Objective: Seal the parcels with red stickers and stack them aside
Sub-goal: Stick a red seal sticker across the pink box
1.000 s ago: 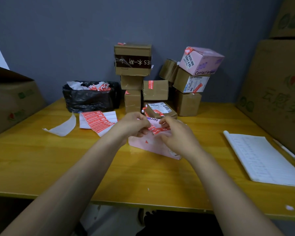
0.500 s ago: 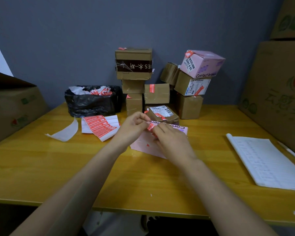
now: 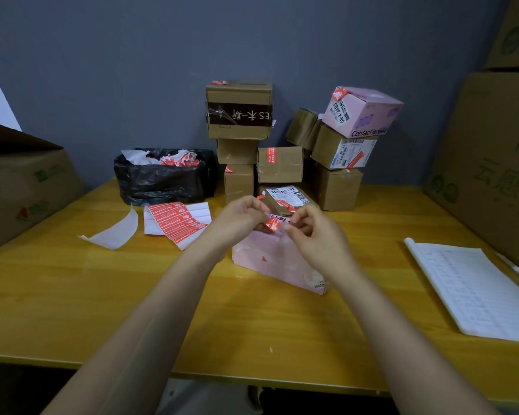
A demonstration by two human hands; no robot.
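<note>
- Pinches a red sticker (image 3: 272, 223) in the curled fingertips of the left hand (image 3: 243, 214), just above the pink parcel (image 3: 276, 260).
- Curls the right hand (image 3: 315, 235) just beside the sticker's other end; cannot tell whether it grips.
- Rests the pink parcel flat on the tabletop (image 3: 72, 295), under both hands.
- Leaves the sticker sheet (image 3: 177, 223) to the left and the stacked parcels (image 3: 240, 115) behind, against the wall.

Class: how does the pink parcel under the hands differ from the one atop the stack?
Parcel under the hands lies on the table; parcel atop the stack sits tilted on a box. Stacked parcel's red sticker is applied; the lower one's is pinched in fingers. Both pink.
</note>
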